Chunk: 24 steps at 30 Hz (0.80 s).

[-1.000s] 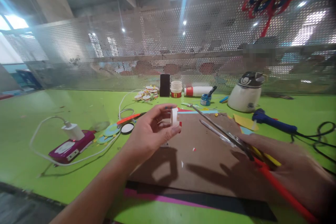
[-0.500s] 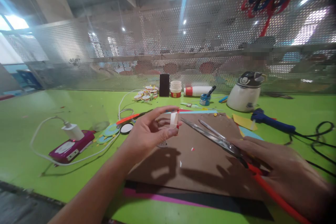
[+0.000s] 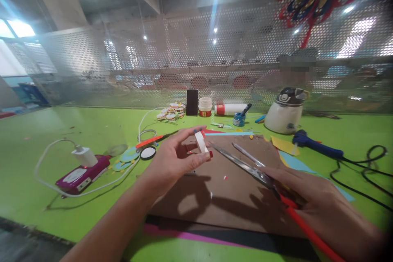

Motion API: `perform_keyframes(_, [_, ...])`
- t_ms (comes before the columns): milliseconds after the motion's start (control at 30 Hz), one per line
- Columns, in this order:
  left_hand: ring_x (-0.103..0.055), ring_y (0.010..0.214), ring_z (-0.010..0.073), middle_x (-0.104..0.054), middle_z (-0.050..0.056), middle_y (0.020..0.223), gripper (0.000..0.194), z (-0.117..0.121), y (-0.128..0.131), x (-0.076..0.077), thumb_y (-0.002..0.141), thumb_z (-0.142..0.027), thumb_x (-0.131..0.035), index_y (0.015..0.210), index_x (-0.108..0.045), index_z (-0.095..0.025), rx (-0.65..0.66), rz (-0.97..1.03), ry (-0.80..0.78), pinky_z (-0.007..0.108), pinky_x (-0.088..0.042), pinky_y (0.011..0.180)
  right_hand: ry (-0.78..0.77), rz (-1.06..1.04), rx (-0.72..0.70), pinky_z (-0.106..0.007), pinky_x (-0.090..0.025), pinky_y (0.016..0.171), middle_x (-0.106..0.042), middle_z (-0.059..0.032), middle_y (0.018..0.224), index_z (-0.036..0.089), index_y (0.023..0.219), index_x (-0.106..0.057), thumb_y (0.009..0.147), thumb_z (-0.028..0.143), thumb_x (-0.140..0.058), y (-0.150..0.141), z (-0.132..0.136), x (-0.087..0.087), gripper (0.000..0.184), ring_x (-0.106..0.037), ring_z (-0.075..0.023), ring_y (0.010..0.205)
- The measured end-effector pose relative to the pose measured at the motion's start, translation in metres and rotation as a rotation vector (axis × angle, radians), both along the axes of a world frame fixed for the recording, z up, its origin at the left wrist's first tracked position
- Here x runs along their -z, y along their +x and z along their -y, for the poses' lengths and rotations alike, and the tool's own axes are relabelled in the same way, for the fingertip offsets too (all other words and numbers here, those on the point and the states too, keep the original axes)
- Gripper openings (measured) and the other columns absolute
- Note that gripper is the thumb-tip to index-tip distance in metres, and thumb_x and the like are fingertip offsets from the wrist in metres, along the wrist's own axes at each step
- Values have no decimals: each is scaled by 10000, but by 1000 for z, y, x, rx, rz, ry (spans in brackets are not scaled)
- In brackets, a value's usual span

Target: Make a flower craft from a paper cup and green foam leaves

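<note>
A small curved piece [image 3: 200, 142], white with red edges, is pinched between the thumb and fingers of my left hand [image 3: 178, 151], above a brown board [image 3: 196, 204]. My right hand [image 3: 316, 196] grips a pair of scissors [image 3: 245, 167] by its red handle. The scissor tips point left and come close to the white piece, with a small gap that I cannot judge exactly. A slim, silvery pen-like thing [image 3: 245, 152] lies on the board behind the blades. Two tiny paper scraps lie on the board below.
At the left, a purple power strip [image 3: 82, 176] holds a white charger [image 3: 84, 155]. Behind stand a phone [image 3: 192, 102], a paper cup [image 3: 205, 106], a blue jar [image 3: 239, 119] and a white penguin-like container [image 3: 284, 112]. A blue glue gun [image 3: 319, 144] with a black cord lies right.
My right hand has moved the scissors left and slightly down, bringing the tips nearer the white piece. My left hand has tilted that piece.
</note>
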<state>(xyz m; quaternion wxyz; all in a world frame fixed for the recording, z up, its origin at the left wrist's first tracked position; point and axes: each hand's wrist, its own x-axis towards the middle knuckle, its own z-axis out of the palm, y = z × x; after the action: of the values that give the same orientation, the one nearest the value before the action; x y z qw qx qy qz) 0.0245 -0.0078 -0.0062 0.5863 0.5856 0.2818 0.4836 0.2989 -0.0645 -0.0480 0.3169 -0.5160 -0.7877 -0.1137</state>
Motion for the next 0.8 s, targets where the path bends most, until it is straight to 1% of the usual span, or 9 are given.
perform_keyframes(67, [-692, 881, 189, -705, 68, 966, 592, -1, 0, 1, 704, -233, -799, 1244, -559, -193, -49, -5, -2, 358, -537, 869, -59, 5, -43, -221, -560, 590, -699, 39, 721, 326, 1072, -663, 836, 291, -548, 0, 0, 0, 265, -705, -167, 699])
perform_keyframes(133, [-684, 905, 182, -690, 65, 991, 557, -2, 0, 2, 715, -225, -788, 1216, -546, -191, -104, -25, 36, 345, -529, 880, -57, -4, -48, -259, -572, 629, -716, 3, 771, 299, 1098, -650, 842, 299, -552, -1, 1, 1, 274, -714, -201, 755])
perform_keyframes(233, [-669, 931, 161, -644, 73, 1109, 480, -4, 3, 4, 724, -200, -771, 1128, -511, -188, -181, -35, 147, 311, -527, 875, -40, -39, -67, -261, -565, 637, -740, -45, 910, 278, 1124, -638, 842, 331, -584, -8, 3, 7, 291, -712, -204, 769])
perform_keyframes(300, [-664, 933, 148, -607, 77, 1177, 453, -5, 5, 5, 731, -187, -758, 1091, -483, -194, -193, -18, 217, 294, -534, 863, -30, -50, -96, -248, -553, 599, -735, -43, 911, 275, 1132, -628, 845, 321, -575, -13, 4, 12, 295, -703, -190, 742])
perform_keyframes(367, [-660, 935, 140, -590, 75, 1193, 447, -6, 8, 7, 739, -180, -747, 1087, -466, -200, -185, -17, 254, 282, -539, 858, -9, -32, -105, -239, -535, 555, -719, -19, 856, 282, 1141, -612, 840, 263, -536, -16, 4, 15, 311, -687, -175, 697])
perform_keyframes(467, [-652, 941, 132, -594, 69, 1179, 432, -5, 10, 9, 757, -173, -731, 1087, -454, -203, -178, -28, 267, 276, -536, 875, 12, 33, -64, -243, -516, 533, -701, -18, 889, 281, 1192, -567, 796, 186, -508, -14, 5, 19, 411, -667, -171, 679])
perform_keyframes(600, [-644, 940, 119, -599, 68, 1186, 400, -2, 11, 11, 800, -166, -692, 1117, -451, -205, -181, -70, 288, 266, -531, 884, -1, 110, -27, -284, -514, 575, -657, -35, 920, 270, 1245, -517, 781, 203, -528, -8, 8, 22, 469, -651, -193, 713])
perform_keyframes(667, [-645, 929, 113, -604, 64, 1179, 392, -2, 12, 12, 809, -157, -683, 1121, -452, -208, -185, -98, 298, 250, -537, 858, -33, 116, -20, -297, -511, 595, -643, -34, 921, 280, 1258, -509, 803, 216, -526, -7, 9, 23, 459, -645, -197, 724])
perform_keyframes(800, [-656, 926, 122, -623, 53, 1130, 397, -3, 12, 16, 803, -150, -687, 1114, -449, -211, -180, -111, 329, 252, -549, 834, -84, 97, -25, -290, -493, 549, -640, -21, 899, 325, 1235, -534, 847, 260, -502, -5, 10, 24, 394, -625, -184, 663])
